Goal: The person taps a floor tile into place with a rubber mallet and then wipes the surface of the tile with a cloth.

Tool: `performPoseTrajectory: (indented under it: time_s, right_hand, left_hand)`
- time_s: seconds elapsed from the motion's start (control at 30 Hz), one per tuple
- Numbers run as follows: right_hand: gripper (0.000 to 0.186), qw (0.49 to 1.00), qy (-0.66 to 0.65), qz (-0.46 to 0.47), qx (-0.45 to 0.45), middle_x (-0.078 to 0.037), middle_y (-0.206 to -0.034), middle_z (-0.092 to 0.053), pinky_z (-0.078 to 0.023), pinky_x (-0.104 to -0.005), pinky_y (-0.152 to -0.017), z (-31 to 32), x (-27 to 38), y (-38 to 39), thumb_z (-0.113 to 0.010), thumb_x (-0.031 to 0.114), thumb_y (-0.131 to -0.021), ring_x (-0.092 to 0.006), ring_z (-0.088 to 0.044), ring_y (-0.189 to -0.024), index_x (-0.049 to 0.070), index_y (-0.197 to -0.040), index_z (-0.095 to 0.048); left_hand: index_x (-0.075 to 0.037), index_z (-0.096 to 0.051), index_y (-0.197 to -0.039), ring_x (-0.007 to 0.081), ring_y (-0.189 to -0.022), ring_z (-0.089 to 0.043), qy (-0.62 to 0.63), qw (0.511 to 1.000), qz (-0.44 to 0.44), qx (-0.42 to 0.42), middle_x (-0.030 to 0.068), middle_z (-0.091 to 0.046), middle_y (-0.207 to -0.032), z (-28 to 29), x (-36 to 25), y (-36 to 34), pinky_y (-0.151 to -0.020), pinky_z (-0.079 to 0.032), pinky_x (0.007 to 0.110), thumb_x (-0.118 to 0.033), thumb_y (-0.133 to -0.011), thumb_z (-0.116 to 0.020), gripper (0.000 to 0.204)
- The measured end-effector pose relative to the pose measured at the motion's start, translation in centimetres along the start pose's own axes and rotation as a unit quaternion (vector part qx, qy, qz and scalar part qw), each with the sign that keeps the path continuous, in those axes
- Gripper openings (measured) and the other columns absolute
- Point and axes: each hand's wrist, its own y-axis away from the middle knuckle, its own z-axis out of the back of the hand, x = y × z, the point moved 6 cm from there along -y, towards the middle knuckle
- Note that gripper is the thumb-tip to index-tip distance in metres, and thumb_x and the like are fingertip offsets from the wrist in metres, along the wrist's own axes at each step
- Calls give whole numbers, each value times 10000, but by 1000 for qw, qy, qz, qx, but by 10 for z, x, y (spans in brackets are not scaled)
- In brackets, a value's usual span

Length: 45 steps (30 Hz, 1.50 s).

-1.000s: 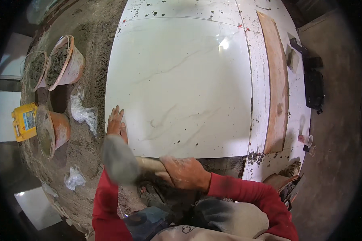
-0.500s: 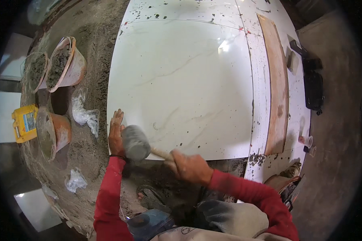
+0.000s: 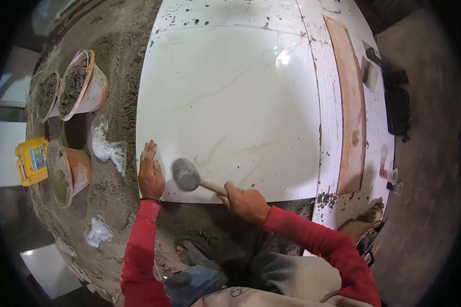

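A large white marble-veined tile [image 3: 225, 102] lies in front of me. My left hand [image 3: 150, 171] rests open and flat on its near left corner, fingers pointing away from me. My right hand [image 3: 245, 204] grips the wooden handle of a mallet with a grey head [image 3: 187, 174]. The head is over the tile, a little right of my left hand; whether it touches the surface I cannot tell.
Left: buckets of mortar [image 3: 96, 89], a bucket [image 3: 79, 174], yellow jerrycan [image 3: 24, 166] and crumpled plastic bags [image 3: 106, 140] on rough mortar. Right: wooden plank [image 3: 346, 102] on white tiles, black items [image 3: 397, 112], plastic cups [image 3: 392, 176] and a bucket at lower right.
The mallet head has swung from in front of my left forearm rightward and away from me, over the tile. My right hand has risen slightly with it; my left hand stays at the edge.
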Motion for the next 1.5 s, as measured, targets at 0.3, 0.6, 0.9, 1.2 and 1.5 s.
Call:
performPoseTrajectory:
  time_s: [0.3,0.6,0.9,1.2,1.5]
  right_hand:
    - [297,997,0,-68,38,-156,-767,-643,-516,-492,-511,-2,-4,16,-607,356,-977,-383,-661,-638,80,-1025,-510]
    - [324,998,-29,-40,26,-146,-733,-631,-519,-489,-533,8,15,25,-623,387,-966,-379,-658,-632,75,-1000,-543]
    - [350,994,-109,-26,-4,-175,-792,-662,-536,-493,-533,-6,7,49,-578,411,-985,-389,-674,-655,75,-1033,-492]
    - [364,991,-119,26,-61,-172,-775,-660,-520,-494,-486,-12,-7,70,-598,405,-974,-395,-657,-591,71,-1062,-485]
    - [354,976,-130,69,-160,-157,-724,-624,-524,-459,-486,0,-30,100,-627,395,-966,-370,-655,-595,72,-1030,-494]
  left_hand:
    - [-37,-512,-1434,364,-1422,-444,3,1000,11,-2,168,-518,-1494,-1,1,0,-1187,-359,460,-80,-1044,-380,414]
    - [-13,-524,-1422,356,-1420,-459,67,998,-8,-10,179,-522,-1494,-8,10,6,-1172,-374,458,-81,-1036,-400,411]
    - [-17,-527,-1421,357,-1426,-450,55,998,35,-16,177,-519,-1498,-11,15,9,-1173,-377,463,-128,-1069,-366,403]
    - [14,-539,-1400,360,-1424,-454,47,999,23,-16,200,-523,-1490,-13,-4,2,-1170,-371,459,-136,-1064,-377,403]
    - [0,-528,-1414,373,-1437,-431,10,1000,-9,-5,207,-503,-1504,-12,-12,-3,-1181,-354,469,-114,-1034,-428,409]
